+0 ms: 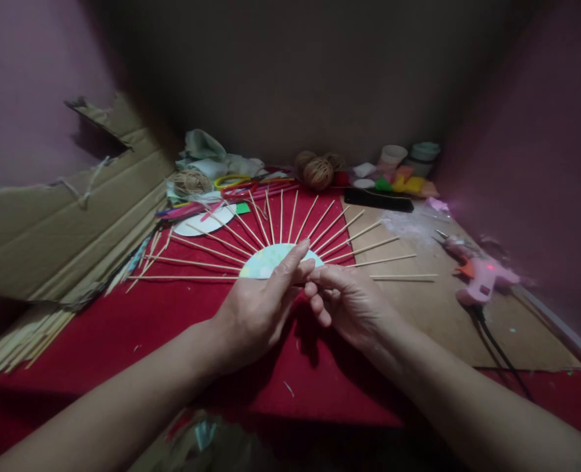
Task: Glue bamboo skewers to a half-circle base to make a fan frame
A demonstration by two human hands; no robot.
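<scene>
A pale green half-disc (261,261) lies on the red cloth, with thin wooden sticks (281,216) fanning out from its curved edge. Over the right part of the half-disc is my left hand (265,305), its thumb stretched upward and its other fingers bent. My right hand (352,298) meets it at the half-disc's lower right edge, thumb and index finger pressed together, the other fingers curled. Whatever is between the fingertips of either hand is too small or hidden to make out.
A pink glue gun (490,278) with a red light rests on a brown board (433,328) at right. Behind are twine balls (317,172), scissors (236,185) and a black object (378,199). Cardboard (69,242) leans at left above bundled sticks (29,337). A white oval (204,221) lies back left.
</scene>
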